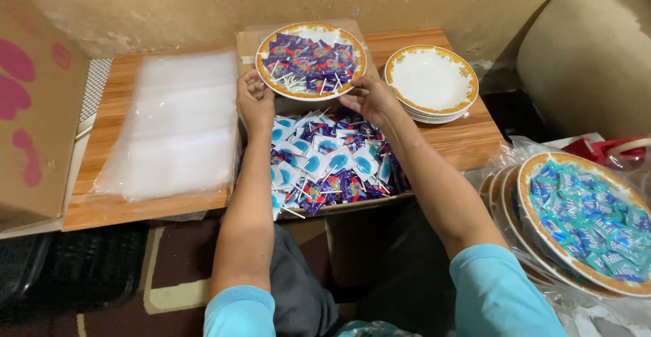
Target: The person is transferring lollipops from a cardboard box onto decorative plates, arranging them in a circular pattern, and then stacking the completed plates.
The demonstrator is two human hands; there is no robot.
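Gold-rimmed plate of lollipops (310, 60) sat at the bench's far edge, left hand (254, 103) and right hand (369, 97) each pinching its near rim, equally close.

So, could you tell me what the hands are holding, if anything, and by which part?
Both hands hold the plate of purple-wrapped lollipops by its gold-patterned rim: the left hand at its near left edge, the right hand at its near right edge.
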